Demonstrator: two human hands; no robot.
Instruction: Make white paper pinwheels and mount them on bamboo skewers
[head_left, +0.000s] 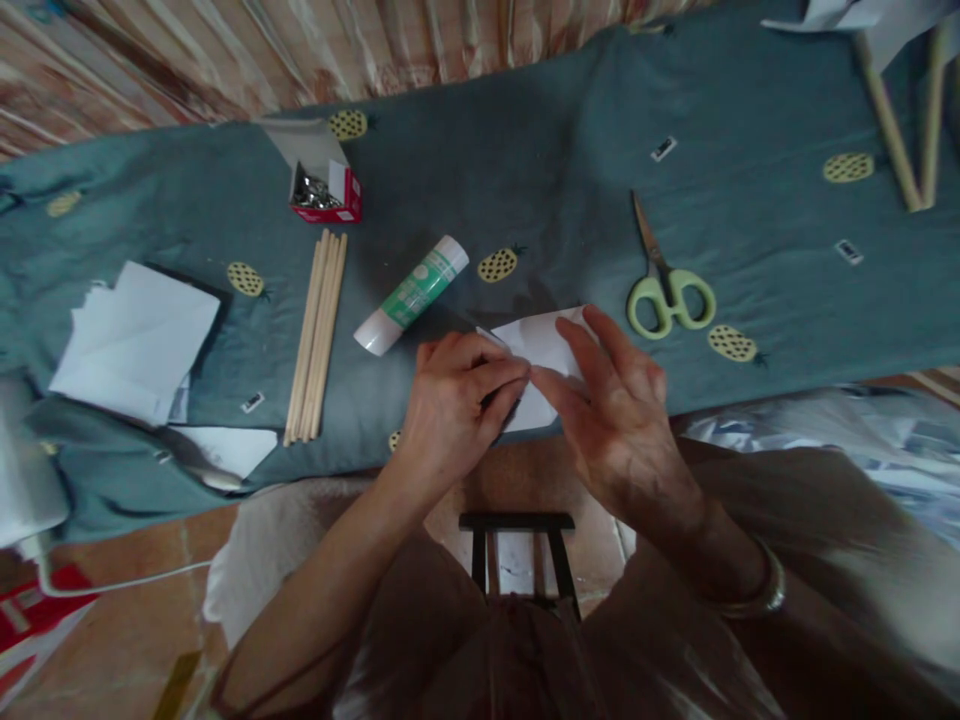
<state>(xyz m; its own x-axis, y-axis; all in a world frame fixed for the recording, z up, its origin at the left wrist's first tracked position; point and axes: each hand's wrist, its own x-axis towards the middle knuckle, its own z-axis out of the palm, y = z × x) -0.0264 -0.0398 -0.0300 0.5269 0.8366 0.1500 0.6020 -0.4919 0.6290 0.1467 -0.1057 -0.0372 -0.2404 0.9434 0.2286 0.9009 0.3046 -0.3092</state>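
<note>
A white sheet of paper (536, 408) with bent-up edges lies near the table's front edge, between my two hands. My left hand (459, 395) is closed in a pinch on the paper's left side, fingertips near its middle. My right hand (619, 410) holds the right side, its thumb tip meeting the left fingertips and its other fingers at the far right edge. Part of the paper is hidden beneath both hands. A glue stick (412, 295) with a green label lies just beyond my left hand. Scissors (667, 290) with light green handles lie beyond my right hand.
Several wooden sticks (316, 335) lie left of the glue. Behind them stands an open red box (326, 205) of small metal pieces. White papers (139, 340) are stacked at the left. Paper pinwheels (892, 30) on sticks lie at the far right of the green cloth (555, 160).
</note>
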